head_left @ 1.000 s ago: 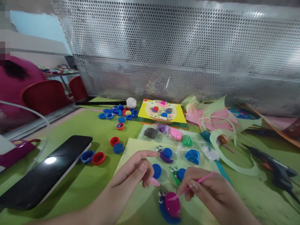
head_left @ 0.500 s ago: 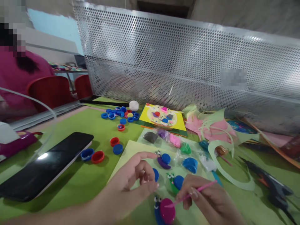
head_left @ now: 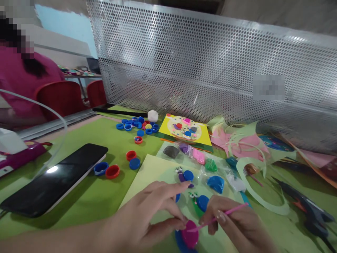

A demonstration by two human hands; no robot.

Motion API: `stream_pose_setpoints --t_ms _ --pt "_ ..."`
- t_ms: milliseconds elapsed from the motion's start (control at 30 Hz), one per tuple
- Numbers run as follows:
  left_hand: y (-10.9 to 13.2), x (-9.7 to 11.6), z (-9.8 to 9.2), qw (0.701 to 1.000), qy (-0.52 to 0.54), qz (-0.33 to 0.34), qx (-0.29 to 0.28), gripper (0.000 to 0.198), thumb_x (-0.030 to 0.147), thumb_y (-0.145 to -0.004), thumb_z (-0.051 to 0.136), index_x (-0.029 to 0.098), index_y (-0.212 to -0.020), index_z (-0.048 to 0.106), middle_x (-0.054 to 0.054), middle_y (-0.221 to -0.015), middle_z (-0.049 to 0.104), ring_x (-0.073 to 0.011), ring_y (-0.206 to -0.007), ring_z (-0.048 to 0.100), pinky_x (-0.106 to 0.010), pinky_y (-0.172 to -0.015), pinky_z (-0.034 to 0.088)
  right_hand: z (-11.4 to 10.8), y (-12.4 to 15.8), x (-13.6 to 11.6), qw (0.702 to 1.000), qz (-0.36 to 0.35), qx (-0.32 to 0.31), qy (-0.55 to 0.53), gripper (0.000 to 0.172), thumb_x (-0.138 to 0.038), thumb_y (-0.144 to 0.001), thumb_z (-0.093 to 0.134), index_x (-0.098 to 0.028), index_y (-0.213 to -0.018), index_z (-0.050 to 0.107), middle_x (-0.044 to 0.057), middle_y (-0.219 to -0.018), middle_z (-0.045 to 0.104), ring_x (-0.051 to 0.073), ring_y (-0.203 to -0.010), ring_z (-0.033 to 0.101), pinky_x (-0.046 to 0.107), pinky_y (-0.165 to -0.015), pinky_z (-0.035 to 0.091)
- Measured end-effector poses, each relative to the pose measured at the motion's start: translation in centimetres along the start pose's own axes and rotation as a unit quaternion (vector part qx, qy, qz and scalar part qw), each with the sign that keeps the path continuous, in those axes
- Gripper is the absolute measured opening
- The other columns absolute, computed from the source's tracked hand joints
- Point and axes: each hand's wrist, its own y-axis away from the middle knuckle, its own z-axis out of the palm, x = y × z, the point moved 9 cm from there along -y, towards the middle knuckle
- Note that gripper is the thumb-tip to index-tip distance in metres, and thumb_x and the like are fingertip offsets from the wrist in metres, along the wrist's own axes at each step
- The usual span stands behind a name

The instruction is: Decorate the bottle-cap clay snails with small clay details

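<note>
My right hand [head_left: 234,221] holds a thin pink modelling tool [head_left: 236,208], whose flat tip rests on a magenta clay disc [head_left: 190,239]. This disc forms the shell of a snail with a blue clay body [head_left: 180,241]. With thumb and fingertips together, my left hand [head_left: 152,211] pinches at the snail's head, hiding its eyes; the index finger stretches forward. Behind are a green snail with a blue shell [head_left: 203,203] and a purple snail with a blue shell [head_left: 188,175]. All lie on a pale yellow sheet [head_left: 147,168].
Bagged clay, including a blue lump [head_left: 216,184], lies behind the snails. To the left are a phone [head_left: 58,179] and several bottle caps [head_left: 112,171]. A glue gun [head_left: 305,203] and paper scraps [head_left: 239,140] are at right. A yellow card [head_left: 165,130] stands near the perforated metal panel [head_left: 184,70].
My left hand has moved down and right, and its fingers have closed at the blue snail's head. The right hand keeps the pink tool on the magenta disc.
</note>
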Motion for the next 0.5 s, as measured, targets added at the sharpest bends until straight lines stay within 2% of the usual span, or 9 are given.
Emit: stream_pose_setpoints --t_ms 133,333,500 --pt "-0.2 0.2 0.2 1.000 -0.022 0.003 -0.012 0.071 0.019 -0.087 0.061 0.049 -0.138 0.021 0.012 -0.096 0.076 -0.0156 -0.096 0.067 -0.026 -0.089 0.045 0.2 0.1 0.3 1.000 0.012 -0.013 -0.008 0.039 -0.033 -0.099 0.038 -0.021 -0.075 0.067 0.002 -0.063 0.067 0.012 -0.058 0.063 0.020 -0.057 0.052" --pt "-0.4 1.0 -0.3 0.999 -0.031 0.023 0.020 0.069 0.024 -0.086 0.064 0.047 -0.138 0.026 0.012 -0.090 0.077 -0.0162 -0.092 0.069 -0.026 -0.089 0.047 0.2 0.1 0.0 1.000 0.006 -0.008 -0.004 0.036 -0.031 -0.099 0.040 -0.022 -0.077 0.067 0.001 -0.064 0.067 0.012 -0.060 0.062 0.021 -0.059 0.051" --pt "-0.2 1.6 -0.3 0.998 -0.047 0.050 0.016 0.070 0.025 -0.086 0.064 0.045 -0.141 0.025 0.009 -0.089 0.078 -0.0177 -0.094 0.069 -0.028 -0.091 0.046 0.1 0.0 -0.3 1.000 0.002 -0.006 -0.001 0.036 -0.031 -0.099 0.041 -0.023 -0.076 0.068 0.000 -0.063 0.067 0.012 -0.061 0.062 0.021 -0.060 0.051"
